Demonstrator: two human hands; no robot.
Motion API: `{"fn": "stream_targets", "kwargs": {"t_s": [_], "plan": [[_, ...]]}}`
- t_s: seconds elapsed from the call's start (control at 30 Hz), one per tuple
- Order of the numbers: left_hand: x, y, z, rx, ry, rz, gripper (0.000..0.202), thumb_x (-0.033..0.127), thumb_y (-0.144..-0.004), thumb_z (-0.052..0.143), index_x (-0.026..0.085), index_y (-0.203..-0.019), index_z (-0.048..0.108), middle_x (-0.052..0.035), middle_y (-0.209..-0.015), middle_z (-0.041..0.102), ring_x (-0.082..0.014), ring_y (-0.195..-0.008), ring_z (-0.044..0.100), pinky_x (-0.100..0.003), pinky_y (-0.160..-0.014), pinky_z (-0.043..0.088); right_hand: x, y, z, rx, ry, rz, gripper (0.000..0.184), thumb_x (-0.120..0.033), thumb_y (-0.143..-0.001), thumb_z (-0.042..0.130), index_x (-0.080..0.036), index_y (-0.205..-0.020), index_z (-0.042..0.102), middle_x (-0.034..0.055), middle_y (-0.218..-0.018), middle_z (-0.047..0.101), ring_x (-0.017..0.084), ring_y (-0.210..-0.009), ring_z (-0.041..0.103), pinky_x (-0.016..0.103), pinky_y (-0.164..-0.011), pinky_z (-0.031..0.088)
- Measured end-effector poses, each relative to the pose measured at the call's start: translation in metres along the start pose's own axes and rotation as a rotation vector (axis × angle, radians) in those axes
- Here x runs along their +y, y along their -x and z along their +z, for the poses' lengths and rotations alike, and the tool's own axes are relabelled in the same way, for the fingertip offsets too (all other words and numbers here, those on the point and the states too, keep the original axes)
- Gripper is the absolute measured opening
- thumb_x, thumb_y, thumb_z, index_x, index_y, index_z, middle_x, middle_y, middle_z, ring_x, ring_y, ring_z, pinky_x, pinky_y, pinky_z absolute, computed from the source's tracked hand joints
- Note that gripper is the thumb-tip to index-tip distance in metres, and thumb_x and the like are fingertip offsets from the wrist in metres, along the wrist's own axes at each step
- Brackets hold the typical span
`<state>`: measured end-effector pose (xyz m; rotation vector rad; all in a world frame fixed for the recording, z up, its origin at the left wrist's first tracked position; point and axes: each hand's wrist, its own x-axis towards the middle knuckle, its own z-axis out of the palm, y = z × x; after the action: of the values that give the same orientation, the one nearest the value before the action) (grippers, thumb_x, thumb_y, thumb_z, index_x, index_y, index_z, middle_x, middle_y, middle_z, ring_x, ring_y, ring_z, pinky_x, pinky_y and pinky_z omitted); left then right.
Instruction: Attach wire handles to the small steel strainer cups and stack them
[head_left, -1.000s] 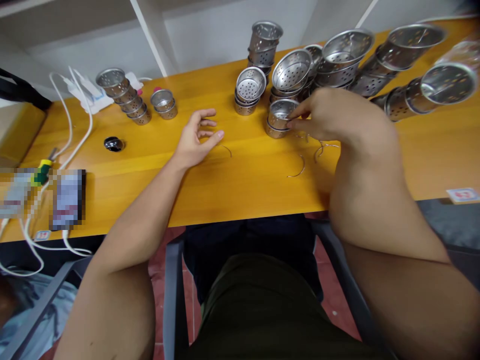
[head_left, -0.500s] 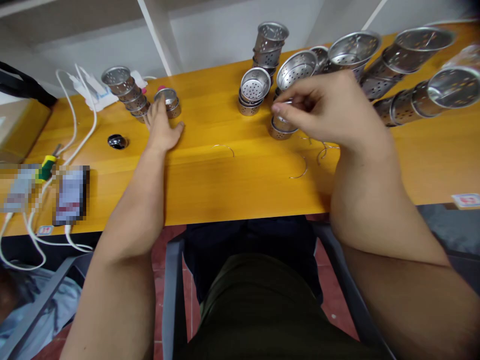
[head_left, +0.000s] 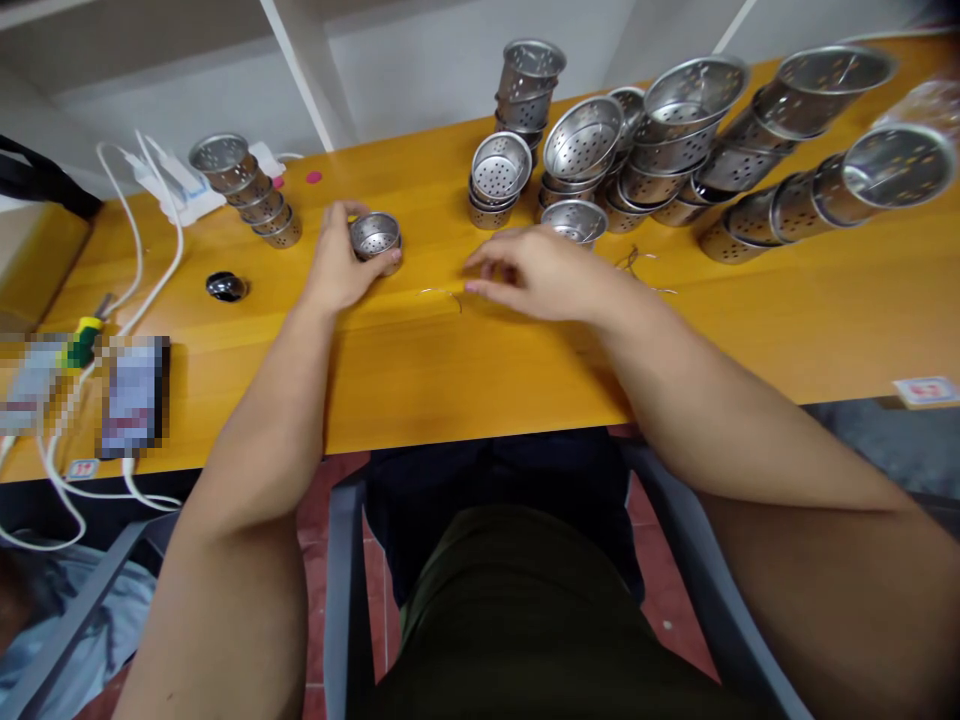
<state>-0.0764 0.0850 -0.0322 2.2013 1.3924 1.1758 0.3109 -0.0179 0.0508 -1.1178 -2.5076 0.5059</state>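
My left hand (head_left: pixel 336 268) grips a small perforated steel cup (head_left: pixel 376 237) that rests on the orange table (head_left: pixel 465 370). My right hand (head_left: pixel 536 278) hovers low over the table to the right of it, fingers loosely spread and pointing left, its fingertips just beside a thin curved wire (head_left: pixel 442 296). Nothing shows in that hand. Another small steel cup (head_left: pixel 576 220) stands right behind my right hand. A tangle of more wires (head_left: pixel 637 263) lies to its right.
Stacks of perforated steel cups and strainers (head_left: pixel 660 130) crowd the table's back right. A leaning stack of small cups (head_left: pixel 251 195) is at back left, beside a white power strip (head_left: pixel 176 185) with cables. A black knob (head_left: pixel 226 287), a screwdriver (head_left: pixel 86 338) and blurred packets lie left.
My left hand took hold of the small cup at the back left and drew it toward the middle. My right hand left the cup by the stacks and moved left and down toward the curved wire.
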Motion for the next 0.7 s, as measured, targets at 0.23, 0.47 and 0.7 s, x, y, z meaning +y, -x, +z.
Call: {"fn": "stream_targets", "kwargs": {"t_s": [0.23,0.47,0.7], "plan": [[0.016,-0.001,0.001,0.021,-0.004,0.026,0.115,0.097,-0.082,0.104,0.029,-0.162,0.057,-0.0159,-0.178,0.067,-0.0427,-0.172,0.064,-0.072,-0.151,0.048,-0.033,-0.026,0.029,-0.170,0.229,0.173,0.036,-0.018,-0.122,0.062,-0.012,-0.147,0.087,0.0255,-0.155,0.084,0.040,-0.132,0.084,0.046,-0.105,0.060],[0.002,-0.006,0.003,0.010,0.075,0.050,0.101,0.087,-0.088,0.109,0.033,-0.156,0.058,-0.0089,-0.162,0.070,-0.0381,-0.167,0.060,-0.076,-0.153,0.040,-0.010,-0.012,-0.007,-0.356,0.287,0.273,0.017,-0.010,-0.097,0.079,-0.021,-0.097,0.093,0.0112,-0.095,0.089,0.030,-0.084,0.078,0.042,-0.074,0.051],[0.009,-0.005,0.001,0.064,0.083,0.052,0.107,0.085,-0.090,0.106,0.036,-0.169,0.052,-0.0121,-0.177,0.067,-0.0412,-0.177,0.059,-0.070,-0.156,0.044,-0.019,-0.010,-0.003,-0.309,0.363,0.231,0.006,-0.017,-0.094,0.091,-0.021,-0.098,0.093,0.0137,-0.091,0.089,0.031,-0.080,0.079,0.042,-0.068,0.047]]}}
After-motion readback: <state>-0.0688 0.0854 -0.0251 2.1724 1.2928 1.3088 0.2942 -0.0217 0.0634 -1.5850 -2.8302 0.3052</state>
